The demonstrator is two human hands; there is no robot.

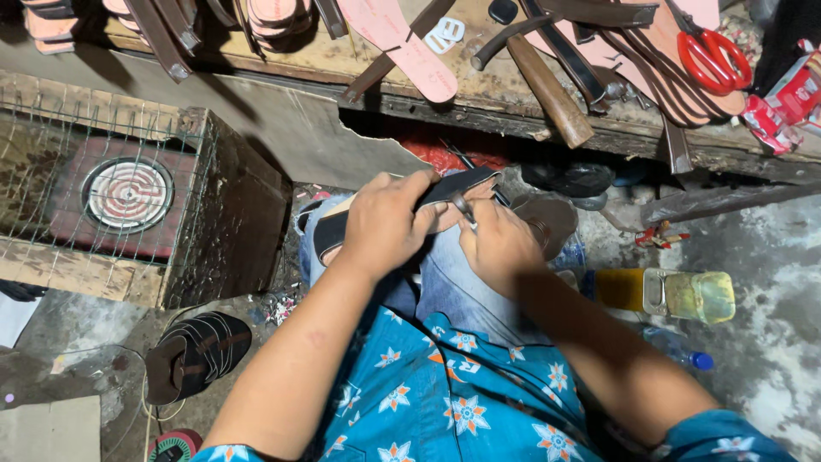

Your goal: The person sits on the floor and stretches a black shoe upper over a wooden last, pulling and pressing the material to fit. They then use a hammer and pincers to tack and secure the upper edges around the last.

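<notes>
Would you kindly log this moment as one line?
left hand: pressing flat dark sandal sole on lap | right hand: holding small metal tool at sole | workbench: red-handled scissors

- Red-handled scissors [714, 56] lie on the counter [479, 107] ahead of you.
- A wooden hammer handle [547, 90] juts over its edge.
- A round heater coil [128, 194] sits left.
- A finished dark sandal [197, 352] rests on the floor.
</notes>
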